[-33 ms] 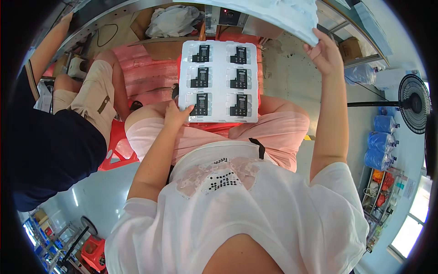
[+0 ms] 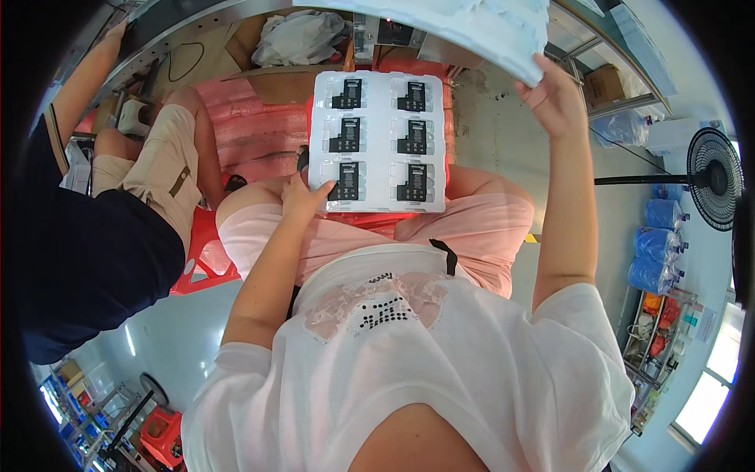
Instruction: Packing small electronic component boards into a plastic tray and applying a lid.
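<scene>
On my lap lies a white plastic tray with two columns of flat black batteries set in its moulded recesses. My left hand grips the tray's near left edge, thumb on top beside the nearest left battery. Out to the upper right, my right hand pinches the corner of a second pale, moulded plastic tray. That tray is raised over the far side, and its far part runs out of the picture.
A co-worker in dark clothing sits close on my left. Red wrapped material lies beyond my knees, below a bench holding a crumpled plastic bag. A black fan and blue water bottles stand at right.
My right hand and the raised tray's corner have shifted slightly left and nearer. My left hand and the tray on my lap look almost unmoved.
</scene>
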The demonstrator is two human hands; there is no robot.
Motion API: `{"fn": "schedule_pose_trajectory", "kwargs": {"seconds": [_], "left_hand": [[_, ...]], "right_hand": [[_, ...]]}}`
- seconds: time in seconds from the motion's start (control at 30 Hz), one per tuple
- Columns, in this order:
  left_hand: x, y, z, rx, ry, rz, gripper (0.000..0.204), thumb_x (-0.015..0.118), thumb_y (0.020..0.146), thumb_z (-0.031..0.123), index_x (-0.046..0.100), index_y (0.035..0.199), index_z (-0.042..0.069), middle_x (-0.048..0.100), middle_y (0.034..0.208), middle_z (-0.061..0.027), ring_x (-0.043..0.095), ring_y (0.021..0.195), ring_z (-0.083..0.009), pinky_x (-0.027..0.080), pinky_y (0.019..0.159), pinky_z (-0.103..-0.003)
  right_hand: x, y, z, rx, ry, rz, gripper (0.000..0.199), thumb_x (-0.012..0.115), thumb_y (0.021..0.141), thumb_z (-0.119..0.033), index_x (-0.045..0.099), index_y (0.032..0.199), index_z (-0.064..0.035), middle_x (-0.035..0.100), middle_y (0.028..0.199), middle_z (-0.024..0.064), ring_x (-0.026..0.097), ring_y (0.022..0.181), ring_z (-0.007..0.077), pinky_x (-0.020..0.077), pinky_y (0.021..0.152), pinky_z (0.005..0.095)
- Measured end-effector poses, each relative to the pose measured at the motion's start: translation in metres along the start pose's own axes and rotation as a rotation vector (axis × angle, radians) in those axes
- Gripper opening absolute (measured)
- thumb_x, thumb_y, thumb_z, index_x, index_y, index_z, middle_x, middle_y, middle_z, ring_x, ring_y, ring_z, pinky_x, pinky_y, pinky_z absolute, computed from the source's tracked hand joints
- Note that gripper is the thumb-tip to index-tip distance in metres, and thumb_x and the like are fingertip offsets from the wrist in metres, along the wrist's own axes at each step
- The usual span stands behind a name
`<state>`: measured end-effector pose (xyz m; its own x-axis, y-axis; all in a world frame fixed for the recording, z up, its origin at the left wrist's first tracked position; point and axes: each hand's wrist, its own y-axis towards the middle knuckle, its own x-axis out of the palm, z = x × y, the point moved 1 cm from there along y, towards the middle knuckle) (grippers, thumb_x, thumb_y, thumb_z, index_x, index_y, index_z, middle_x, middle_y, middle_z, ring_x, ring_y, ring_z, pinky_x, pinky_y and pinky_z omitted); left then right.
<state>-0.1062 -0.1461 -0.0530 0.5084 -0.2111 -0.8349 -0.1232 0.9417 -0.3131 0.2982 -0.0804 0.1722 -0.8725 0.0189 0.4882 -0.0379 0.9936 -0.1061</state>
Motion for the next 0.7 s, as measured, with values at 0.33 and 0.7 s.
{"fn": "schedule_pose_trajectory", "kwargs": {"seconds": [0.33, 0.7], "left_hand": [[-0.143, -0.035, 0.127, 0.155, -1.757, -0.095, 0.041, 0.045, 0.094, 0.029, 0.044, 0.119, -0.004, 0.052, 0.116, -0.0129, 0.052, 0.101, -0.0175, 0.043, 0.087, -0.033], [-0.103, -0.022, -0.017, 0.079, -0.984, 0.286, 0.031, 0.056, 0.088, 0.021, 0.057, 0.109, -0.002, 0.060, 0.093, -0.0027, 0.054, 0.083, -0.0097, 0.042, 0.074, -0.023]], "right_hand": [[0.154, -0.111, 0.181, 0.125, -0.177, -0.119, 0.027, 0.070, 0.075, -0.012, 0.063, 0.097, 0.0013, 0.065, 0.085, 0.0048, 0.058, 0.077, 0.0103, 0.0475, 0.070, 0.0249], [0.039, -0.085, 0.188, 0.583, 0.292, -0.026, 0.047, 0.048, 0.088, -0.044, 0.055, 0.109, -0.0028, 0.060, 0.103, 0.0073, 0.058, 0.084, 0.0218, 0.0448, 0.077, 0.0362]]}}
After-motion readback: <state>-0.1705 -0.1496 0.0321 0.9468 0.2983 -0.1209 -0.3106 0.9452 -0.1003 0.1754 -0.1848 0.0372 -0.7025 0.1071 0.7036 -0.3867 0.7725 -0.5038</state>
